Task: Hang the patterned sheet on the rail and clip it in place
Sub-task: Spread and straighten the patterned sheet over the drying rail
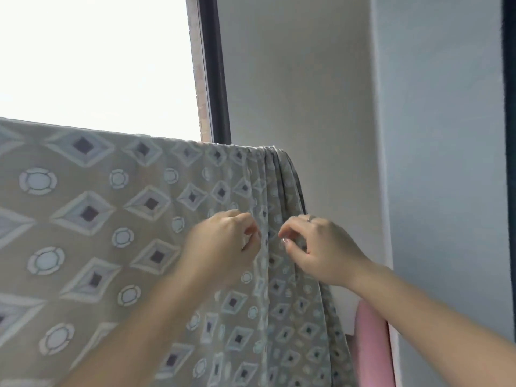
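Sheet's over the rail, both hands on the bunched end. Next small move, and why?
Probably draw the gathered folds sideways toward the wall to flatten them. The patterned sheet already hangs over the rail, smooth on the left but pleated at its right end. The left hand and right hand pinch fabric close together just below those pleats. No clip is visible yet, so smoothing likely comes first.

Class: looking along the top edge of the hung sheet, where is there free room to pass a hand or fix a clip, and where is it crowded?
Free: the flat top edge of the sheet, left of the pleats, under the window. Crowded: the bunched pleats at the right end by the wall, where the left hand and right hand pinch the folds.
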